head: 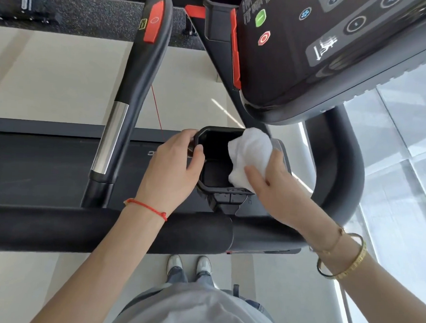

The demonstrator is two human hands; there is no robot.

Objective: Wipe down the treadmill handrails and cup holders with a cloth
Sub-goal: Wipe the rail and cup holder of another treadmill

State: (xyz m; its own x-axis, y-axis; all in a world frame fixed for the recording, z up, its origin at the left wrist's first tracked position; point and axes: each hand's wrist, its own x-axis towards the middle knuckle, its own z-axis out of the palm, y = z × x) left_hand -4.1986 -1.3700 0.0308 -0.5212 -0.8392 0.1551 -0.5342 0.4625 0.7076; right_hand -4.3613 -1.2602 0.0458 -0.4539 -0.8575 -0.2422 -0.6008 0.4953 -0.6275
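A black cup holder sits at the middle of the treadmill, just below the console. My left hand grips its left rim, thumb hooked over the edge. My right hand holds a bunched white cloth against the holder's right rim, with part of the cloth hanging into the opening. A padded black handrail runs across in front of me, under both forearms. A second handrail with a chrome grip section and a red tab rises on the left.
The console with green and red buttons overhangs at the upper right. Another cup holder sits at the top centre. A curved black rail bends round on the right beside a window. The treadmill belt lies at the left.
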